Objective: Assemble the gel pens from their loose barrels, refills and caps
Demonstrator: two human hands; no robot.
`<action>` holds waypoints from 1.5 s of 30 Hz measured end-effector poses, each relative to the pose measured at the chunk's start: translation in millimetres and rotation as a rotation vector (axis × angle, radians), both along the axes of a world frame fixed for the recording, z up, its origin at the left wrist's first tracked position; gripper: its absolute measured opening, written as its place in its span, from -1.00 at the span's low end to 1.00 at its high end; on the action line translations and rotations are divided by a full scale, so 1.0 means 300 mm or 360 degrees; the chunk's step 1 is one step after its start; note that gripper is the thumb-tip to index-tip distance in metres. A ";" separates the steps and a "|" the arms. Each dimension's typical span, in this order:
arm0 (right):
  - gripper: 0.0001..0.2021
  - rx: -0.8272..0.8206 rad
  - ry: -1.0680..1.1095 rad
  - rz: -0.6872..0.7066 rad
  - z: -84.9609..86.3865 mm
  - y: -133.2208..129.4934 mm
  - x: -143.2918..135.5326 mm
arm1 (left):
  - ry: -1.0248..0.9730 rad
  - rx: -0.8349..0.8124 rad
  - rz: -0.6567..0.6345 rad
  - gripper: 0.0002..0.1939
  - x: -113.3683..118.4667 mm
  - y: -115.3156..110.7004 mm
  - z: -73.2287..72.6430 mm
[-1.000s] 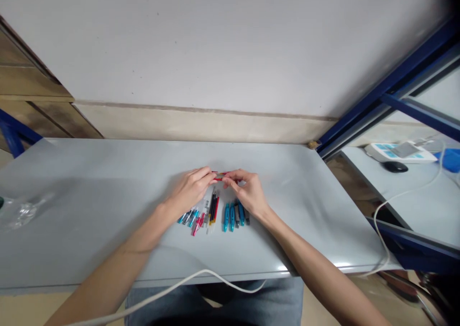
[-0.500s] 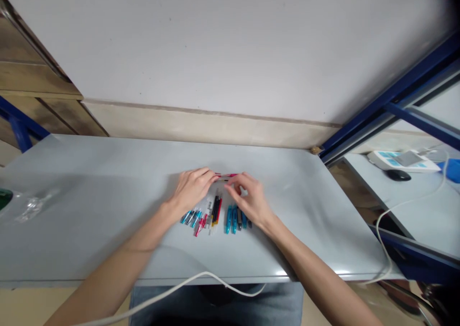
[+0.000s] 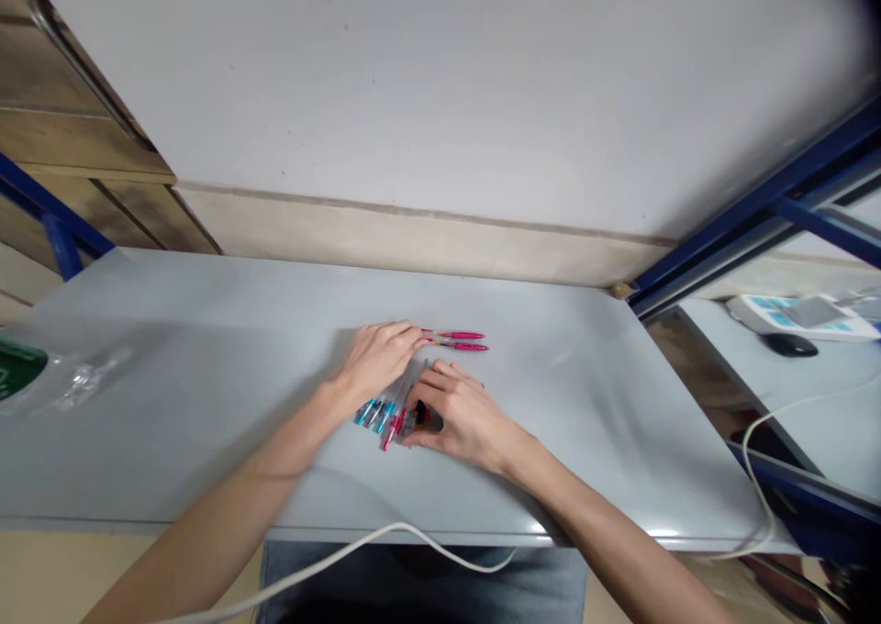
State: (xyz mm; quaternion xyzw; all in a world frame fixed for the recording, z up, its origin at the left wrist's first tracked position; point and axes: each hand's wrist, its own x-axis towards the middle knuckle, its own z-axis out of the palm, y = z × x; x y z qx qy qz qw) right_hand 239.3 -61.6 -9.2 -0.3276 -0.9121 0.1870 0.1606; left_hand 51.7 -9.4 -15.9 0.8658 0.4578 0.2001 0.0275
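Note:
My left hand (image 3: 384, 358) is closed, its fingertips at the left ends of two pink pens (image 3: 462, 346) lying side by side. Thin refills stick out of the pink barrels towards those fingertips. Lower down, my right hand (image 3: 458, 413) arches over a bunch of pen refills (image 3: 419, 413), thumb and fingers apart on either side; it hides most of them. Between the hands lie clear pen barrels with blue ends (image 3: 375, 414) and one with a pink end (image 3: 392, 429). The blue grips are hidden behind my right hand.
The grey table (image 3: 206, 358) meets a pale wall at the back. A crinkled clear plastic bag (image 3: 79, 381) with a green part lies far left. A white cable (image 3: 385, 528) loops across the front edge. On a side table at right are a black mouse (image 3: 789, 345) and a white device (image 3: 798, 317).
My right hand has let go of the pink pen and moved down and left over the refills. My left hand stays by the pink pens. The view has shifted slightly.

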 end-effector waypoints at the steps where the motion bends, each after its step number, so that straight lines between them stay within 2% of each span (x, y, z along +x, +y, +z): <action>1: -0.65 -0.0009 -0.0004 -0.0005 0.001 0.000 -0.001 | 0.0008 -0.0007 -0.0004 -0.71 0.000 0.000 0.001; 30: -0.95 0.0082 0.0128 -0.0036 -0.016 0.003 -0.008 | 0.0018 -0.0040 -0.0104 -0.72 0.000 0.003 -0.017; 45: -0.93 0.0083 0.0173 -0.0048 -0.030 0.009 -0.004 | 0.0040 -0.0021 -0.0112 -0.72 -0.012 0.003 -0.030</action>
